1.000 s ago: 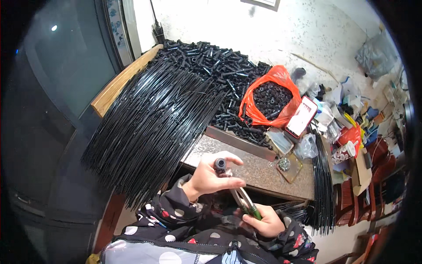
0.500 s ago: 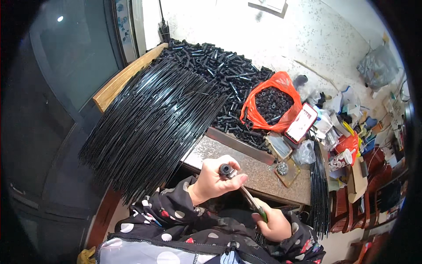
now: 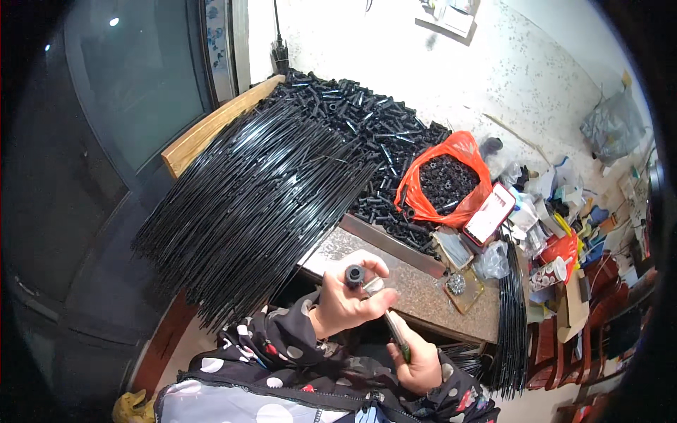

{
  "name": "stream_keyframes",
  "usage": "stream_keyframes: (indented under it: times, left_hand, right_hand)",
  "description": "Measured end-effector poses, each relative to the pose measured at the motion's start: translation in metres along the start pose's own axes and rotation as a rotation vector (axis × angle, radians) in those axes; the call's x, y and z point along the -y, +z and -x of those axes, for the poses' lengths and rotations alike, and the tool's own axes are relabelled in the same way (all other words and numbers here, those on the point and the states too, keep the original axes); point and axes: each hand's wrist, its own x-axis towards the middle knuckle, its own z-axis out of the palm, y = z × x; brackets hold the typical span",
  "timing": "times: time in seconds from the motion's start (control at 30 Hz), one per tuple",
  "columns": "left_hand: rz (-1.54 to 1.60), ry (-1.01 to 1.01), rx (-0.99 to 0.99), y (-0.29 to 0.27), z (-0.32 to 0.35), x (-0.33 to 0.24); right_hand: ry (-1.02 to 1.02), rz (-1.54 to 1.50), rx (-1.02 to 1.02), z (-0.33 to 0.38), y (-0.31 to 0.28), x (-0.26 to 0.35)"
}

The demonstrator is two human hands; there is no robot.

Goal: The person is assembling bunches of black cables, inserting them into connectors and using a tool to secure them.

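Note:
In front of my body, my left hand (image 3: 345,303) is closed round a short black plastic tube (image 3: 355,276), its round end facing up. Thumb and forefinger stand apart beside the tube. My right hand (image 3: 422,363) grips the green handle of a metal hand tool (image 3: 393,326). The shaft slants up from my right fist to the left hand, where its tip meets the side of the tube. How the tip touches the tube is hidden by my fingers, and the tool's exact kind does not show.
A thick bundle of long black rods (image 3: 247,204) lies left, beside a wooden board (image 3: 211,127). Beyond is a heap of black tubes (image 3: 367,106), with a red-orange bag (image 3: 457,144) of small black parts. A phone (image 3: 490,215) and small metal pieces (image 3: 456,283) sit right; more rods (image 3: 509,317) hang there.
My right hand has come a little left, nearer to my left hand. The left thumb and forefinger are spread wider. The whole view has shifted slightly.

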Motion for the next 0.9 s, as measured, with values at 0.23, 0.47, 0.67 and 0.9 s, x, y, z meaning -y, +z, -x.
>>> stream_keyframes:
  times: [0.23,0.47,0.67,0.9]
  left_hand:
    - [-0.064,-0.027,0.003,-0.004,0.005,-0.007]
    - [0.075,-0.080,0.223,-0.008,-0.006,-0.013]
    - [0.145,-0.095,0.330,-0.014,0.001,0.007]
    - [0.118,0.077,0.164,-0.004,-0.012,-0.014]
  right_hand:
    - [0.068,-0.110,0.028,0.000,0.001,0.002]
    - [0.197,0.261,-0.129,-0.006,-0.028,-0.102]
    - [0.284,0.732,-0.198,0.003,-0.006,-0.172]
    - [0.206,0.856,-0.268,0.006,-0.005,-0.192]
